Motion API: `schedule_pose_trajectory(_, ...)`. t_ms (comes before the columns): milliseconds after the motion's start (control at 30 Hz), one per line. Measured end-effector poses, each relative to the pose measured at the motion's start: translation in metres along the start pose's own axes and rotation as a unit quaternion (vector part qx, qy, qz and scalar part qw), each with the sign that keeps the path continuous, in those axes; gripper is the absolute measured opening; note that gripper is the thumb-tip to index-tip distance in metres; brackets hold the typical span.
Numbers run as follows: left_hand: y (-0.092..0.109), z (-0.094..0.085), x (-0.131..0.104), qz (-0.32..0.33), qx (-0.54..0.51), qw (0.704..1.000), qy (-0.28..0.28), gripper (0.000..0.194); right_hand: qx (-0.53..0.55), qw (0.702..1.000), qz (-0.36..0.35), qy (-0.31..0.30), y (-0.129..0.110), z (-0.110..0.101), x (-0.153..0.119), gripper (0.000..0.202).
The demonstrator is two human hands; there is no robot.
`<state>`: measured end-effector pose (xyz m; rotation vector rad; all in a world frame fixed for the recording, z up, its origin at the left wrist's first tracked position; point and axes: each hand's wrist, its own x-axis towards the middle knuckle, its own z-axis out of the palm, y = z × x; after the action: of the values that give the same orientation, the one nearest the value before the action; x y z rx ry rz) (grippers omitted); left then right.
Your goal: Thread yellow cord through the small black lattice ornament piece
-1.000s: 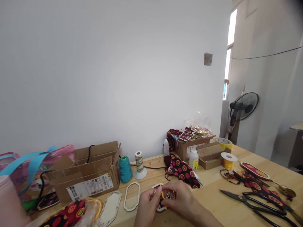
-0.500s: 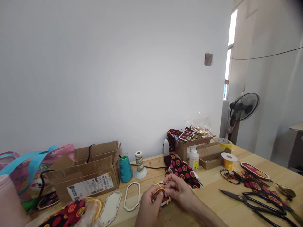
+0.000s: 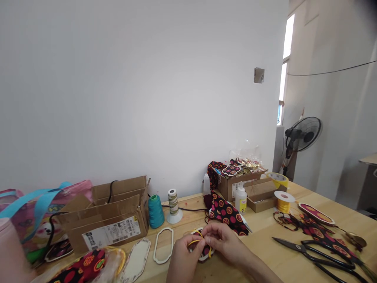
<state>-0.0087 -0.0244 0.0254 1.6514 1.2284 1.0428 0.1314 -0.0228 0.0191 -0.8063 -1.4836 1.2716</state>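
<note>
**Yellow cord worked around a fabric-covered piece**

Pale wooden bench (image 3: 265,243) under a plain white wall fills the lower part of the frame. At bottom centre, the left hand (image 3: 184,259) and the right hand (image 3: 224,243) meet over a small oval piece covered in dark red patterned fabric (image 3: 203,249), which lies low on the bench between them. A thin yellow cord (image 3: 196,237) loops over the piece; both hands pinch it, the left grip closed on the cord near the piece's left side, the right grip closed on it at the top. Whether the cord is knotted or only draped is hard to tell, as the fingers cover it.

Just left of the hands lies a white oval frame (image 3: 163,245); further left an open brown cardboard box (image 3: 112,220). A teal thread cone (image 3: 155,211) stands behind. At lower right lie black scissors (image 3: 312,251), and a spool of yellow ribbon (image 3: 284,201) sits above them.

To do this well, the cord probably wants even tension from both hands, the piece steadied against the bench so the loop does not slip off its edge.
</note>
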Motion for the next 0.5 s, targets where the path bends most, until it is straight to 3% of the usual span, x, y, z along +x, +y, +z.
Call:
schedule_pose_trajectory(200,-0.001,0.004,0.000,-0.040,-0.076,0.996,-0.039,0.025,-0.164,0.980,-0.081,0.073,0.000,0.002,0.003,0.027)
schedule_pose_trajectory(367,-0.004,0.006,0.002,-0.090,-0.208,0.973,-0.040,0.023,-0.099,0.988,-0.011,0.119,0.009,0.002,0.005,0.031)
schedule_pose_trajectory(500,-0.005,0.007,0.004,-0.136,-0.251,0.957,-0.041,0.024,-0.104,0.986,-0.012,0.133,0.010,0.003,0.005,0.030)
